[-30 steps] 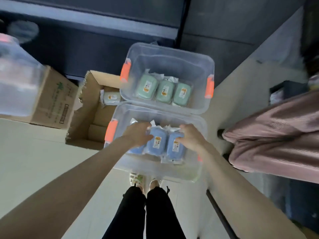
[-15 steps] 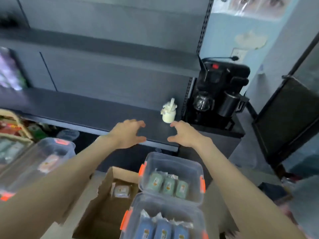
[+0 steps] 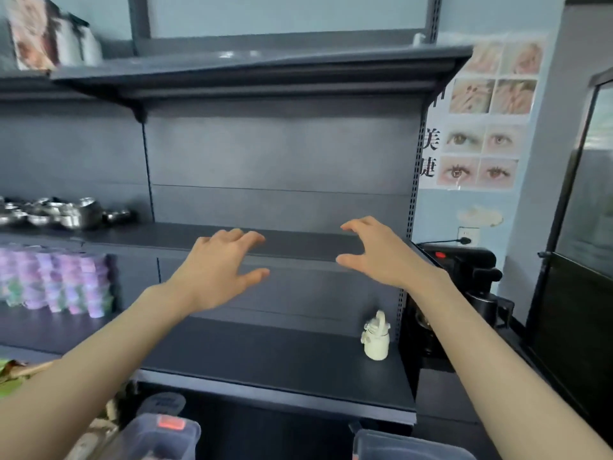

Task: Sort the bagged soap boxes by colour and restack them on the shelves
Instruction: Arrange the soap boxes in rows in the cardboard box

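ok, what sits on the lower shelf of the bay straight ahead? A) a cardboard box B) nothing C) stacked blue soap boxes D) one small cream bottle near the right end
D: a small cream bottle stands alone near the right end of the lower shelf; left hand and right hand hold nothing.

A second ago both hands lay low on the blue bagged soap boxes. The left hand (image 3: 219,270) and right hand (image 3: 374,254) have since risen, holding nothing, fingers spread, to the front edge of the middle shelf (image 3: 298,247). The soap boxes have dropped out of sight.
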Available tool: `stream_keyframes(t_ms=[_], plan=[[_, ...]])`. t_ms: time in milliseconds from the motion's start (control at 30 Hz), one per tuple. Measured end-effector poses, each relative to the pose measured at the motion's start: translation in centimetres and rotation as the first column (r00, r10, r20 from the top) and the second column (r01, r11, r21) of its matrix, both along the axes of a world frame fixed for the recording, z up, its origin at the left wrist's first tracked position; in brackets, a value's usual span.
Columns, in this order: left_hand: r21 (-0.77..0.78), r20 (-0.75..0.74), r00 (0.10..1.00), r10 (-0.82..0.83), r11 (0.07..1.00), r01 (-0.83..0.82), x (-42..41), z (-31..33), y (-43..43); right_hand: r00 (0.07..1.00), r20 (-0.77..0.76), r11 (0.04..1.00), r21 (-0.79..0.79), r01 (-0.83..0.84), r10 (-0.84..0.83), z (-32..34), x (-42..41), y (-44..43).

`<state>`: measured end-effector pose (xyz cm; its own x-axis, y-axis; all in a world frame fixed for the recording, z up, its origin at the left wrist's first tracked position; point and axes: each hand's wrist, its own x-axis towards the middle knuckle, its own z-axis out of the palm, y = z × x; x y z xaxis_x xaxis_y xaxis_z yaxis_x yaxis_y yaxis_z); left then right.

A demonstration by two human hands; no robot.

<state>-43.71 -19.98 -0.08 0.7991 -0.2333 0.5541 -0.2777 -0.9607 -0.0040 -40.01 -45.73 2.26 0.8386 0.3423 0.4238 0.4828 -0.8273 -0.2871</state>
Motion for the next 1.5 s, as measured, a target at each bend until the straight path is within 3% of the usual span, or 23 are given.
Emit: stream_keyframes(t_ms=[233, 400, 667, 900, 1167, 1500], plan=[[-0.017, 0.090, 0.996, 0.021, 1.000, -0.020, 1.3, 4.4, 9.1, 0.996, 0.093, 0.999, -0.034, 0.003, 0.001, 3.7, 1.6, 9.1], [0.009, 0.143, 0.988, 0.050, 0.999, -0.052, 4.0, 4.2, 15.6, 0.984, 0.174, 1.000, -0.011, -0.027, 0.029, 3.5, 4.5, 16.4], [0.048, 0.078, 0.979, 0.191, 0.980, -0.195, 7.7, 1.4, 29.4, 0.974, 0.180, 0.989, -0.073, -0.128, 0.140, 0.3, 10.8, 32.6], [-0.008, 0.054, 0.954, 0.296, 0.955, -0.296, 6.7, -0.4, 44.0, 0.943, 0.159, 0.953, -0.138, -0.271, 0.291, -1.5, 12.7, 48.7], [0.041, -0.095, 0.946, 0.310, 0.951, -0.308, 5.2, -6.6, 60.8, 0.968, 0.039, 0.964, -0.114, -0.242, 0.248, -8.2, 11.5, 65.4], [0.008, -0.364, 0.909, 0.202, 0.977, -0.214, 9.1, -18.0, 72.6, 0.968, -0.229, 0.980, -0.142, -0.141, 0.106, -20.1, 12.6, 75.7]])
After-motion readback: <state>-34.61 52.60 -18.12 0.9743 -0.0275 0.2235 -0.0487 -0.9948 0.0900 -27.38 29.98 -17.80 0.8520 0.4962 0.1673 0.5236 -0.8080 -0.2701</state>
